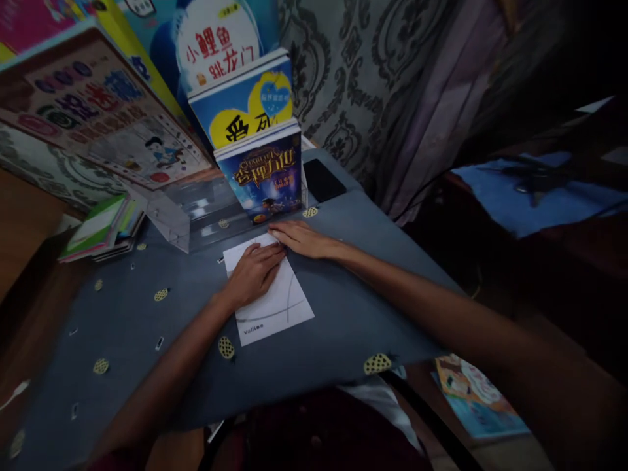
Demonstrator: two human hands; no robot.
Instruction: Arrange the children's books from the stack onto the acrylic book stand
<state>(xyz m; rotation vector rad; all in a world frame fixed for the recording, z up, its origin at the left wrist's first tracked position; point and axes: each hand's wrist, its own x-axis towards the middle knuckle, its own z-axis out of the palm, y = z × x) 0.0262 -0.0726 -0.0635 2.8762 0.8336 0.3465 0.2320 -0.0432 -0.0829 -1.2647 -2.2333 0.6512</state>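
A white sheet of paper (275,304) with thin grey curved lines and small print near its lower edge lies flat on the tablecloth. My left hand (255,271) rests on the upper half of the sheet, palm down with fingers stretched out. At the sheet's top right corner lies my right hand (301,239), also flat, its fingertips close to those of the left. Just beyond the hands stands a dark blue book (267,176) with gold lettering. What lies under the palms is hidden.
A clear book stand (171,219) holds several upright books, including a large tilted one (108,118) at left. Behind the right hand lies a black phone-like slab (321,181). Thin books (101,226) are piled at far left. The tablecloth (186,353) has pineapple prints.
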